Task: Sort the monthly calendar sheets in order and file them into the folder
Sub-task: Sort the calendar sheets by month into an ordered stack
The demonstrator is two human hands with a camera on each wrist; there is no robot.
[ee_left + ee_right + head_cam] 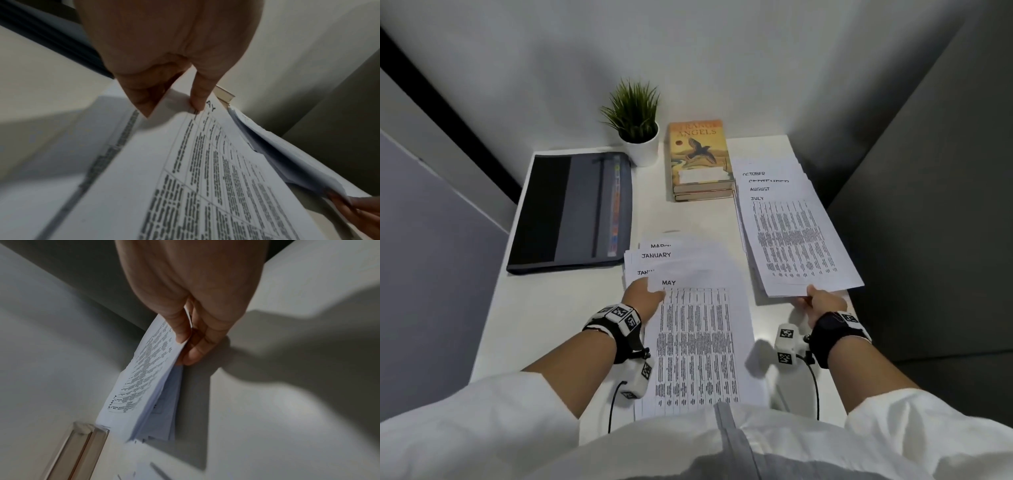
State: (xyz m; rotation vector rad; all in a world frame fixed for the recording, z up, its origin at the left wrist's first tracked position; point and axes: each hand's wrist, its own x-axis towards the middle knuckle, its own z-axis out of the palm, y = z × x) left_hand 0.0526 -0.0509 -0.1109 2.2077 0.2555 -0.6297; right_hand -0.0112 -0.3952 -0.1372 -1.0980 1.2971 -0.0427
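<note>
Calendar sheets sit in two batches on the white table (544,325). Near batch, center-front: MAY sheet (698,342) on top, w/ two JANUARY sheets (654,255) and one starting "MAR" fanned out behind it, headings showing. Left hand (645,294) pinches MAY sheet at its top-left corner, thumb (198,99) on top by the heading, fingers under the paper; the sheet's near end reaches the person's lap.

Second batch, right side: stack (798,240) w/ JULY on top, then AUGUST, SEPTEMBER, OCTOBER headings stepped behind it. Right hand (823,303) grips this stack at its near edge, thumb (180,331) on top, fingers (197,352) curled beneath. Right wrist view shows the held stack (144,378) raised at the near end, far end down on the table, a few sheets hanging looser under it. Stack angled slightly, near corner out toward the table's right edge.

Folder (571,212), dark gray w/ black panel and colored tabs along its right side, lies closed and flat at the left-back of the table, well apart from both hands, just left of the near batch's far end.

Also there: potted plant (635,120) in white pot at back, touching the folder's far-right corner; two stacked books (700,161), top cover orange w/ a bird, between plant and right stack.
</note>
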